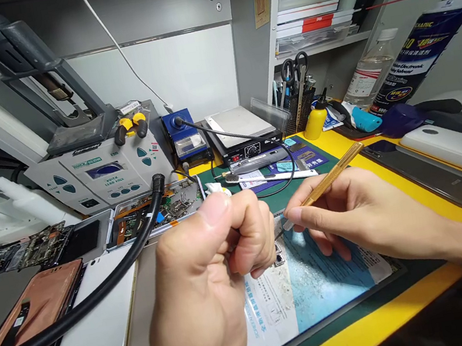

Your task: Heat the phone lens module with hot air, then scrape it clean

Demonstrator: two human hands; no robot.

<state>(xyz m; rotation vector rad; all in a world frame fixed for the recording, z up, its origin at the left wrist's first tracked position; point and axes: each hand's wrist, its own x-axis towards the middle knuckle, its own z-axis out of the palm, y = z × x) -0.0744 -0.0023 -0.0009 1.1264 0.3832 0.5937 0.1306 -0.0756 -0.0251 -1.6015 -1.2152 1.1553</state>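
Raised in the centre foreground, my left hand (213,276) is curled with the thumb over bent fingers; anything inside its grip is hidden. My right hand (347,206) pinches a gold, pen-like tool (333,175), its tip pointing down and left. Beneath both hands lies a sheet (331,292), white at the left and blue at the right, on a green mat. Close to the tool's tip sits a small metallic part (278,253), partly covered by my left hand.
Phones (82,339) and a thick black hose (112,284) occupy the left. Behind are a tray of circuit boards (178,201), a grey control station (111,172) and a flat-topped heater (244,123). A dark phone (430,172) and spray can (424,55) stand right.
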